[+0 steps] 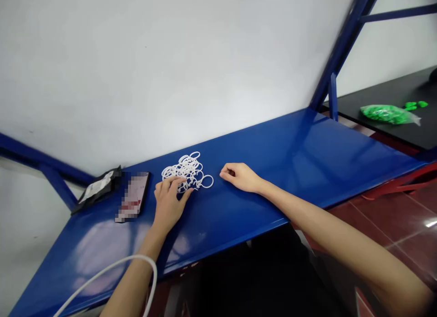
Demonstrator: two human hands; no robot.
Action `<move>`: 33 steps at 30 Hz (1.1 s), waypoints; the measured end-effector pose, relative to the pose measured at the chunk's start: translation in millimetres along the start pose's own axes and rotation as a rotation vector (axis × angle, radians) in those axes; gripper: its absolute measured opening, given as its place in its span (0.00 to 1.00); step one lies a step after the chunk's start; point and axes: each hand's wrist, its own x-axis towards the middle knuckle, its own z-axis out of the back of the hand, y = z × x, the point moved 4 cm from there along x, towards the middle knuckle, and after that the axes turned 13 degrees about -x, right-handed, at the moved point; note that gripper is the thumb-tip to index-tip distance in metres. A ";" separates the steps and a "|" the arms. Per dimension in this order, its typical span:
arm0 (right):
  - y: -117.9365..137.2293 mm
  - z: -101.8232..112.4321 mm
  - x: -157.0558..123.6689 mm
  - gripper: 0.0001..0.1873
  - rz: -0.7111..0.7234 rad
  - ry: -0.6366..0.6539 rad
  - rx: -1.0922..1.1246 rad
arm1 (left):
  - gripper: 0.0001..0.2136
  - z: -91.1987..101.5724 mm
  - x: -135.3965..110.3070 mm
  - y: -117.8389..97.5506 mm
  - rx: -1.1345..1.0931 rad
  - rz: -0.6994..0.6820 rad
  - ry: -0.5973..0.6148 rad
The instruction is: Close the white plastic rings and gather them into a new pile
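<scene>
A tangled heap of thin white loops (186,164), with small knot-like bits among them, lies on the blue table (266,153). My left hand (169,203) rests at the heap's near edge, its thumb and index finger apart on either side of some loops. One round loop (207,181) sticks out on the right of the heap, towards my right hand (241,176). That hand lies on the table, a little apart from the loops, with its fingers curled and thumb and index tip together. Nothing shows between its fingertips.
Left of the heap lie a phone (134,196), partly blurred out, and a black pouch with a white label (97,189). A white cable (112,264) arcs across my left forearm. Blue frame bars (341,48) rise at the right. A bag of green pieces (387,113) sits on a black table (413,130).
</scene>
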 end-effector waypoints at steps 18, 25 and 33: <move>9.2 -4.8 -3.7 0.07 0.123 0.030 -0.209 | 0.27 -1.6 -0.7 -9.5 0.061 0.001 -0.038; 10.7 -8.0 -4.5 0.07 0.142 0.029 -0.248 | 0.34 -11.5 11.7 -15.5 0.134 -0.017 0.002; 15.1 -7.5 -7.5 0.07 0.151 0.070 -0.287 | 0.36 -29.5 56.6 10.9 0.140 0.128 0.264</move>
